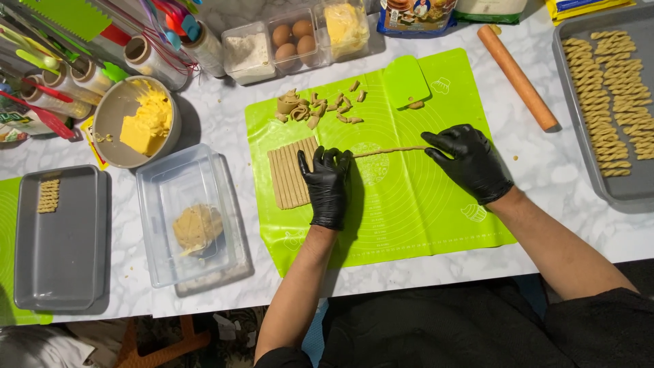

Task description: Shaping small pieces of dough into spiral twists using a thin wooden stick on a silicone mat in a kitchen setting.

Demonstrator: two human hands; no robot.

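Note:
Both hands wear black gloves and rest on a green silicone mat (409, 211). A thin strip of tan dough (390, 150) stretches between them. My left hand (325, 185) presses its left end with fingertips, just right of a flat sheet of dough cut into strips (291, 174). My right hand (469, 162) pinches the strip's right end. Dough scraps (315, 108) lie at the top of the mat, beside a green scraper (406, 82).
A wooden rolling pin (516, 76) lies right of the mat, next to a grey tray (630, 187) of twisted dough pieces. At left are a clear tub with a dough lump (195, 228), a bowl of butter (139, 123), a grey tray (61, 252), and eggs (294, 39) behind.

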